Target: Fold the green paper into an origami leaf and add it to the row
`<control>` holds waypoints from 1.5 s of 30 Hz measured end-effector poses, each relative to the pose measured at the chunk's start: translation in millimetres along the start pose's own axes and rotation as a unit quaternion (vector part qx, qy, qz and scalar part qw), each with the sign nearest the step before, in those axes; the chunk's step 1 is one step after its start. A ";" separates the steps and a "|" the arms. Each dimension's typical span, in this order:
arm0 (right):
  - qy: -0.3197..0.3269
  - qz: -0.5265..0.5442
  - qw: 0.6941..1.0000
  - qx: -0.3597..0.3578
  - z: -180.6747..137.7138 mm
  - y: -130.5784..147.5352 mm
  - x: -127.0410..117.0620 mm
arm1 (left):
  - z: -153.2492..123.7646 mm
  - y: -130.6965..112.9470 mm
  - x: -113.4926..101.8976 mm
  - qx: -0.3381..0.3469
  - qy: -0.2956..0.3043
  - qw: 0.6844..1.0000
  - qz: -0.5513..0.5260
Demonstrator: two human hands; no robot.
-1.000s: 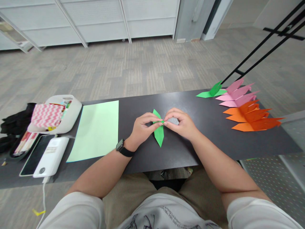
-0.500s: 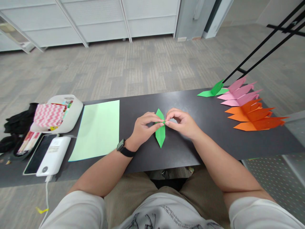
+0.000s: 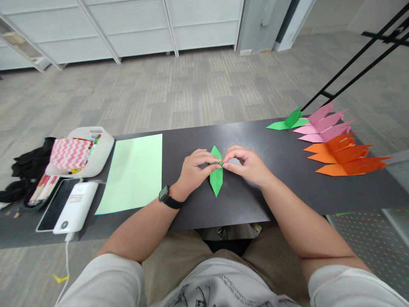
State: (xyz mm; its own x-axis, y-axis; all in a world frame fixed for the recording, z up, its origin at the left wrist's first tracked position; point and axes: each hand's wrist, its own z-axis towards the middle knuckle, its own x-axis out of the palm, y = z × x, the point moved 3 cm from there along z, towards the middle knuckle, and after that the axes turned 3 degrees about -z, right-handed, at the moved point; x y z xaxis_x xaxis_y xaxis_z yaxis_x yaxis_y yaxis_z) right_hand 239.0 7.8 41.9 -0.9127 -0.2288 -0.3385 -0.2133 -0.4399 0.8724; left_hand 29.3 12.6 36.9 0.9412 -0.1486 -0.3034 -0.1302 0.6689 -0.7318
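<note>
A green origami crane [image 3: 216, 183] is held just over the dark table, its two pointed wings spread toward and away from me. My left hand [image 3: 200, 166] pinches its middle between thumb and fingers. From the other side, my right hand [image 3: 241, 161] pinches the narrow end of the same crane, with thumb and forefinger meeting there. The fingertips cover most of the folded centre. A finished-looking green crane [image 3: 289, 121] stands at the far right, beside pink cranes [image 3: 326, 125] and orange cranes [image 3: 345, 155] in a row.
Pale green paper sheets [image 3: 132, 175] lie left of my hands. Farther left are a white basket [image 3: 104, 157] with a pink zigzag pouch [image 3: 70, 153], a phone [image 3: 54, 209], a white power bank [image 3: 76, 208] with a cable, and a black cloth item [image 3: 32, 157].
The whole view has shifted slightly to the right. Both hands keep their pinch on the green crane, with hardly any visible movement.
</note>
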 end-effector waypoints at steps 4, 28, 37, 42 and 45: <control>-0.007 -0.003 1.000 -0.025 -0.3 5.0 -1.7 | -1.5 0.6 1.8 -0.018 0.000 1.000 -0.023; -0.080 -0.147 0.982 -0.083 -3.4 15.6 2.8 | -2.9 -7.0 1.9 -0.035 -0.022 0.999 -0.026; -0.070 -0.143 0.981 -0.108 -3.2 14.2 4.1 | -1.7 -8.9 0.3 -0.048 -0.026 0.998 -0.024; -0.038 -0.145 0.984 -0.093 -2.5 7.4 8.5 | -2.5 -7.3 1.9 -0.071 -0.026 0.996 -0.055; -0.023 -0.148 0.985 -0.084 -2.5 5.5 10.7 | -4.7 -3.8 3.1 -0.079 -0.033 0.994 -0.073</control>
State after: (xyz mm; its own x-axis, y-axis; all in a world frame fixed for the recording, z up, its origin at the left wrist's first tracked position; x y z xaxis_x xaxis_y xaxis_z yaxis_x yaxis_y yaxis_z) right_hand 229.0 0.8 42.2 -0.8346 -0.0315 -0.5500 -0.4157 -0.6191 0.6662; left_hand 31.2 6.1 35.9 0.9713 -0.1849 -0.1497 -0.0325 0.5201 -0.8535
